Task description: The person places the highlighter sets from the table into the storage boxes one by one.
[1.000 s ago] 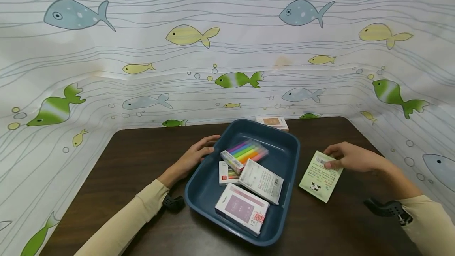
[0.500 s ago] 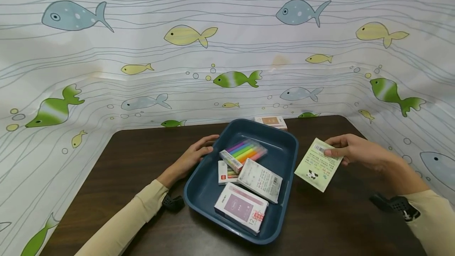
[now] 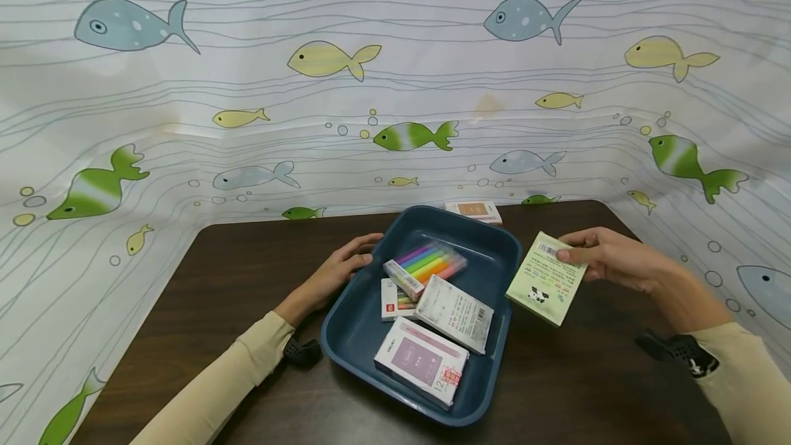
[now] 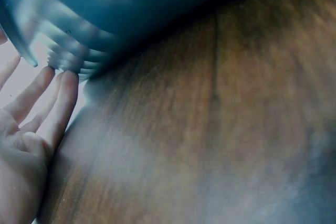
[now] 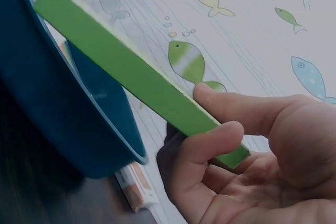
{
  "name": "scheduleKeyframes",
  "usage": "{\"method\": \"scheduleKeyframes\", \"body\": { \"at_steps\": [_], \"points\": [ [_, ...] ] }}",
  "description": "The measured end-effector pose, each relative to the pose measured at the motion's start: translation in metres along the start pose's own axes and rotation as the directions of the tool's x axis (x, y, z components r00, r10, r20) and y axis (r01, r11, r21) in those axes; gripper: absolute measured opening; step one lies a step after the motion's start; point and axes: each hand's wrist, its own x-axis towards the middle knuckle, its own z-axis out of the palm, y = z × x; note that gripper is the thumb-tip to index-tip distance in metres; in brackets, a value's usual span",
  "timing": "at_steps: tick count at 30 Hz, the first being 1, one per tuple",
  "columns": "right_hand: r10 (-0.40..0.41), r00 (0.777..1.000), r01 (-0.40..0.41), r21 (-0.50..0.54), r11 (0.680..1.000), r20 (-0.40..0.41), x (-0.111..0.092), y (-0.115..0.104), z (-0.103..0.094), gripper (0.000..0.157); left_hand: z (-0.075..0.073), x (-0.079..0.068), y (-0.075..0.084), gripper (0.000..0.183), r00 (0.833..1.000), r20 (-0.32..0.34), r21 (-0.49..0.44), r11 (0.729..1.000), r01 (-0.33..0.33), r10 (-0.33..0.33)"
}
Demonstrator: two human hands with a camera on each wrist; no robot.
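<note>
Pinched between the thumb and fingers of my right hand (image 3: pixel 618 258) is a thin light-green box (image 3: pixel 547 280) printed with a small cow. It is held up off the table, beside the right rim of a blue plastic bin (image 3: pixel 355 356). In the right wrist view the box's plain green edge (image 5: pixel 126 77) faces the camera. My left hand (image 3: pixel 340 268) rests against the bin's left side; in the left wrist view its fairly straight fingertips (image 4: pixel 67 85) touch the ribbed outer wall. Inside the bin lie a pack of rainbow highlighters (image 3: pixel 426 263), a white printed box (image 3: pixel 454 314) and a purple-and-white box (image 3: pixel 422 362).
Under the highlighters a small red-and-white box (image 3: pixel 391 301) is partly hidden. Behind the bin, a white-and-orange box (image 3: pixel 474 211) lies at the far table edge. The dark wood table (image 3: pixel 235 280) meets a fish-patterned sheet (image 3: pixel 247 81) at the back and sides.
My right hand has raised the light-green box from the table and brought it leftward to the bin's right rim. My left hand and the bin have stayed in place.
</note>
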Motion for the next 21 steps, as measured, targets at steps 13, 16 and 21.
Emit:
{"method": "scheduleKeyframes", "body": {
  "at_steps": [13,16,21],
  "points": [
    [-0.010,0.995,0.022,0.108,0.994,-0.104,0.044,-0.008,0.033,0.059,-0.001,-0.001,0.002,0.049,1.000,0.009,-0.015,1.000,0.003,-0.003],
    [-0.001,0.994,0.013,0.108,0.994,-0.109,0.055,-0.013,0.040,0.059,-0.001,0.000,0.003,0.050,1.000,0.009,-0.015,1.000,0.007,-0.007],
    [-0.008,0.990,0.024,0.110,0.994,-0.143,0.071,-0.020,0.048,0.057,-0.001,-0.001,0.002,0.051,1.000,0.010,-0.014,1.000,0.008,-0.008]
  ]
}}
